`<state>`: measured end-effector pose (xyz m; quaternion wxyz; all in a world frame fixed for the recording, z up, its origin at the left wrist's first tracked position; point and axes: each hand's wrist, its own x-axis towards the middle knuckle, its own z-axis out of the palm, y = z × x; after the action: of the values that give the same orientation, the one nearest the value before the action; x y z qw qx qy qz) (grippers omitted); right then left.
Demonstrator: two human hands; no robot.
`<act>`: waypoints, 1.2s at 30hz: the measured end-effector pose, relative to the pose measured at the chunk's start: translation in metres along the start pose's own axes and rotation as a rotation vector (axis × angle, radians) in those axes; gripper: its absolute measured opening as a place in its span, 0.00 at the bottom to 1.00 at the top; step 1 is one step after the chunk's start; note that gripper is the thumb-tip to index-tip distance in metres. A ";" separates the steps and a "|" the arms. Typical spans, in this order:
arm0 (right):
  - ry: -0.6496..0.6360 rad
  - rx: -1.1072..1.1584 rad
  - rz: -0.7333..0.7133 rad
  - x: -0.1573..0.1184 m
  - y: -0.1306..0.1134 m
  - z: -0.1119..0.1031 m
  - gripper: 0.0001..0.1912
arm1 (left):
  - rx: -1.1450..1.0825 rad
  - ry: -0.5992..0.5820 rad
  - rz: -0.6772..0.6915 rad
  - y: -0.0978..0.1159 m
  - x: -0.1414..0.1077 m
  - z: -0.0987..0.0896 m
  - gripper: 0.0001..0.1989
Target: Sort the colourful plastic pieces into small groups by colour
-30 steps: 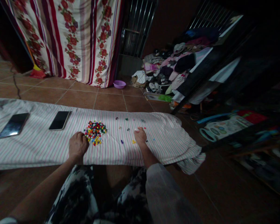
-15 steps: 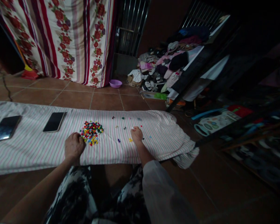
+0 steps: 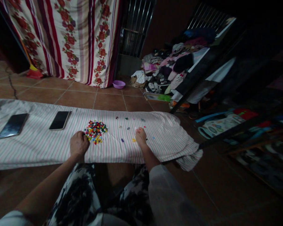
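My left hand (image 3: 79,143) rests on the striped cloth (image 3: 103,155) with curled fingers, at the left edge of a heap of small multicoloured pieces (image 3: 96,130). Its fingertips are partly hidden. Farther right, the fingers of my right hand (image 3: 141,136) are pinched together low over the cloth. A tiny white spot shows at its fingertips, too small to name. Around that hand lie small separate groups of pieces: yellow ones (image 3: 134,140), purple ones (image 3: 122,140), grey ones (image 3: 128,128), dark green ones (image 3: 126,118) and a red one (image 3: 144,126).
Two dark-screened phones, one nearer (image 3: 60,120) and one farther left (image 3: 13,125), lie on the cloth. Beyond it, a purple basin (image 3: 119,84) stands on the tiled floor by a floral curtain (image 3: 70,40). Clothes (image 3: 165,67) are heaped at the back.
The whole view has shifted a little, so the scene sits slightly to the right. Both hands stay in nearly the same places on the cloth, the right still pinched.
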<state>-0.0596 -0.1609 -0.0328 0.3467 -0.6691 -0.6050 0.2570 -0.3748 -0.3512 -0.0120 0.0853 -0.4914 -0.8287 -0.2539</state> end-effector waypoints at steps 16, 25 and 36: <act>-0.320 0.131 -0.611 -0.100 -0.081 0.058 0.15 | -0.103 0.046 -0.031 0.000 -0.001 0.001 0.11; -0.432 -0.167 -0.681 -0.127 -0.100 0.077 0.19 | -0.122 0.038 -0.046 0.000 -0.002 0.003 0.11; -0.355 -0.183 -0.673 -0.131 -0.098 0.080 0.12 | -0.076 0.014 -0.037 -0.001 -0.001 0.001 0.11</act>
<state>-0.2006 -0.2756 -0.0170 0.2404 -0.4066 -0.8617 0.1856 -0.3750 -0.3521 -0.0133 0.0677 -0.4771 -0.8268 -0.2901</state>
